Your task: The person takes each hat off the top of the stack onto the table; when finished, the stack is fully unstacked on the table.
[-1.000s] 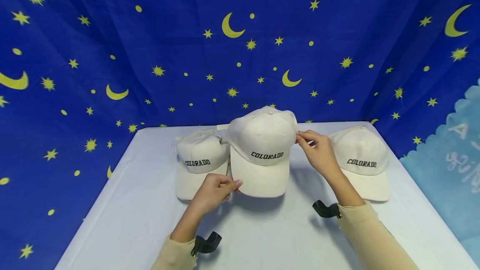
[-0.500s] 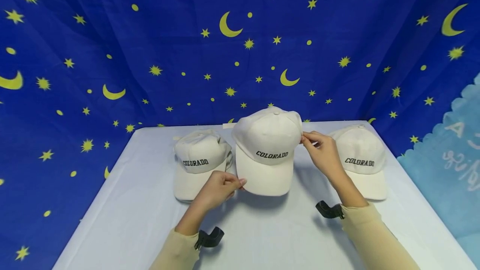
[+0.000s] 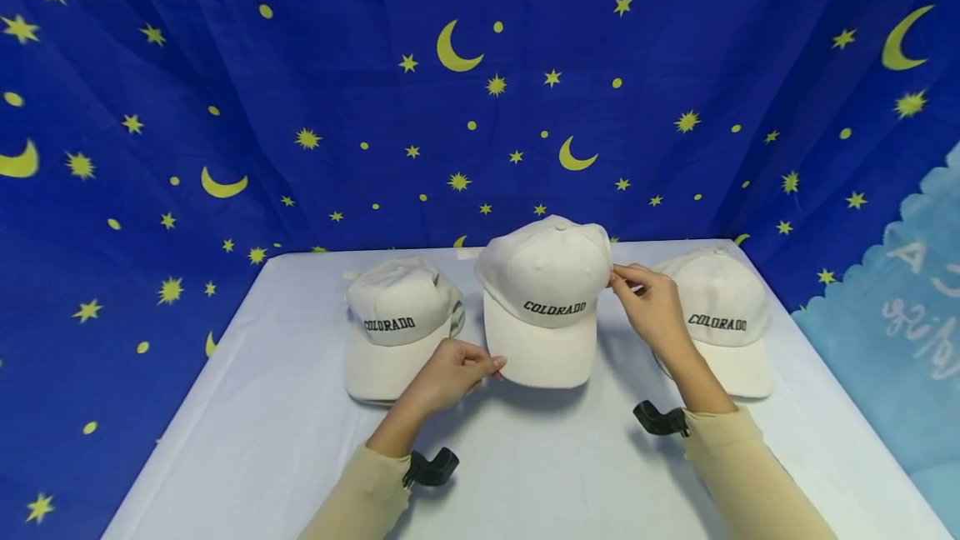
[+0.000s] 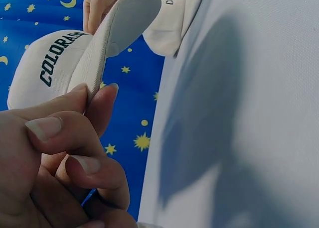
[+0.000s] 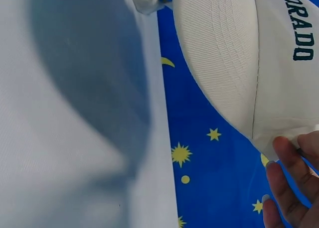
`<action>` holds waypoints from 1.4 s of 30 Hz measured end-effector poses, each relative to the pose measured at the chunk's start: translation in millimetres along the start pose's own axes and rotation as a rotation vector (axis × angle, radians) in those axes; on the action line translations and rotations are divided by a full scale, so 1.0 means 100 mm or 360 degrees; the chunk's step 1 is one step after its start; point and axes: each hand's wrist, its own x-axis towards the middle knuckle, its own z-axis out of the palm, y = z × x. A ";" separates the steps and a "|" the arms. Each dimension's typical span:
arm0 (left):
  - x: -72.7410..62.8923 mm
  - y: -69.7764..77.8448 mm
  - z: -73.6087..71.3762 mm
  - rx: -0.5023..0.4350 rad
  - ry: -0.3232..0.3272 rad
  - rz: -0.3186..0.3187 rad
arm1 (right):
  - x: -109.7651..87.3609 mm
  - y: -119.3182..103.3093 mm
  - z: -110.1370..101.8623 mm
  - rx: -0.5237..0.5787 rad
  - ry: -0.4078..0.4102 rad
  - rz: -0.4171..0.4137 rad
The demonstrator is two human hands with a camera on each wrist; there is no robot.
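A white baseball cap (image 3: 546,273) with dark COLORADO lettering is held up over the table between both hands, its visor tilted down toward the camera. My left hand (image 3: 450,373) pinches the visor's left edge between thumb and forefinger; the left wrist view shows this pinch on the visor (image 4: 92,71) closely. With thumb and fingertips, my right hand (image 3: 651,307) grips the right side of the crown. The right wrist view shows those fingers (image 5: 291,173) at the cap's lower edge (image 5: 269,138). The cap's back is hidden.
Two similar white COLORADO caps rest on the white table (image 3: 247,407): a left cap (image 3: 397,307), partly behind my left hand, and a right cap (image 3: 723,298) behind my right forearm. A blue star-and-moon curtain (image 3: 375,90) stands behind the table.
The held cap and both hands have shifted a little to the right, away from the left cap, in the head view. Both grips stay the same.
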 end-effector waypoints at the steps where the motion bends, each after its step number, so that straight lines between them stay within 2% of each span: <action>1: 0.01 0.00 0.01 0.0001 -0.0008 -0.0008 | 0.00 0.01 0.00 -0.0011 0.0005 -0.0002; 6: 0.06 -0.02 0.05 -0.0011 -0.0056 -0.0041 | 0.01 0.06 -0.01 -0.0040 0.0016 -0.0007; 13: 0.13 -0.07 0.13 -0.0025 -0.0086 -0.0077 | 0.02 0.10 -0.04 -0.0086 0.0014 0.0053; 23: 0.20 -0.12 0.23 -0.0158 -0.0163 -0.0107 | 0.01 0.15 -0.07 -0.0139 -0.0022 0.0112; 30: 0.26 -0.13 0.27 -0.0164 -0.0150 -0.0149 | 0.00 0.20 -0.10 -0.0196 -0.0028 0.0139; 42: 0.32 -0.09 0.34 -0.0169 -0.0140 -0.0197 | -0.01 0.26 -0.14 -0.0167 -0.0096 0.0224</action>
